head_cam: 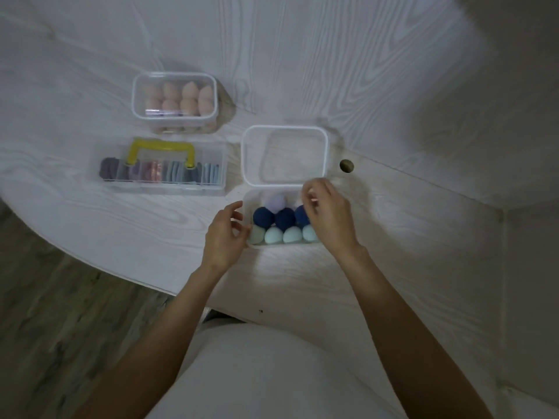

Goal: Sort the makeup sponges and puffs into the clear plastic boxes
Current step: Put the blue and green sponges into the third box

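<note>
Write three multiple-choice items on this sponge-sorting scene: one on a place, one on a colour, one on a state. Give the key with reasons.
1. Where is the box with the yellow handle?
A. Left of the open box
B. Right of the open box
C. On the floor

2. What colour are the sponges in the far closed box?
A. Green
B. Peach
C. Black

3. How is the lid of the box between the hands?
A. Shut
B. Missing
C. Swung open

Key: 1 A, it sits left of the open box on the table. 2 B, peach sponges show through the clear walls. 3 C, the lid lies back behind the sponges.
</note>
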`<state>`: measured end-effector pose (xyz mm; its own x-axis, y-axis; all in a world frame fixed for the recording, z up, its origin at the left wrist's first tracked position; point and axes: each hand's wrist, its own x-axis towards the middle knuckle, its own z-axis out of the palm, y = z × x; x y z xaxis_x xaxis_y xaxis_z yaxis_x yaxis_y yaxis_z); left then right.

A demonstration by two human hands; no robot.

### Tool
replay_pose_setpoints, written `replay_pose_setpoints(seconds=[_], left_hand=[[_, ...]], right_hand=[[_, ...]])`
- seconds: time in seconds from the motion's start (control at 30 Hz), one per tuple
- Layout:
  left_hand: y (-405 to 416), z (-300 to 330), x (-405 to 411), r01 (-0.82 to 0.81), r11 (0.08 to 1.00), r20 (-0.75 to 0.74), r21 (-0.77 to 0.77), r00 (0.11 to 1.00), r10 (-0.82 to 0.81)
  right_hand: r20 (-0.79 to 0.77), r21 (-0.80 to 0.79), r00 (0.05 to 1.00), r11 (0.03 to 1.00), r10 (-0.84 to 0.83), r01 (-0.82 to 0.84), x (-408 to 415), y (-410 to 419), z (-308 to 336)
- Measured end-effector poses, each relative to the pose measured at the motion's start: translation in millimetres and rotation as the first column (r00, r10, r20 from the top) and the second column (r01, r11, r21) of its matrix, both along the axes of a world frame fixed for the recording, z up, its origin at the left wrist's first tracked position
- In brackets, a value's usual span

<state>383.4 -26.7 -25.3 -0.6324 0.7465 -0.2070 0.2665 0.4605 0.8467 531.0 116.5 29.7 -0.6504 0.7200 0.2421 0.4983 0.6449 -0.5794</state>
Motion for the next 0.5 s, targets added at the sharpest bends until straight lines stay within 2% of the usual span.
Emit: replay_pose_setpoints(seconds=[0.07,0.1,0.13,0.23,0.3,0.4,0.43,0.5], left_hand=[[-8,0,-6,-0.028,1.000,0.002,0.006,1.000,0.028],[-10,0,-9,-0.036,0.999,0.003,0.014,0.999,0.036],[-13,0,-12,-0.039,0.999,0.003,0.020,0.999,0.039],[-15,3,-15,-0.015,1.000,-0.060,0.017,0.998,0.016],[-16,7,-14,0.015,1.000,-0.194,-0.008,0.981,-0.017],[-12,14,-13,0.167,0.986,-0.486,-0.015,0.861,-0.153],[-8,16,-13,0.242,0.970,-0.543,-0.014,0.813,-0.210],[5,20,-14,0.386,0.922,-0.555,-0.027,0.761,-0.335]], right_hand=[[-0.053,0.029,0.984,0.984,-0.173,0.174,8,25,-1],[0.001,0.042,0.976,0.975,-0.220,0.220,10,40,-5],[0.107,0.050,0.972,0.978,-0.207,0.203,10,54,-12],[0.440,-0.004,0.897,0.999,0.046,-0.049,2,81,-37],[0.510,-0.047,0.855,0.995,0.096,-0.083,-2,87,-46],[0.365,-0.104,0.928,0.987,-0.077,0.123,5,81,-43],[0.276,-0.145,0.947,0.967,-0.164,0.210,9,74,-37],[0.092,-0.256,0.946,0.910,-0.312,0.325,16,55,-21]])
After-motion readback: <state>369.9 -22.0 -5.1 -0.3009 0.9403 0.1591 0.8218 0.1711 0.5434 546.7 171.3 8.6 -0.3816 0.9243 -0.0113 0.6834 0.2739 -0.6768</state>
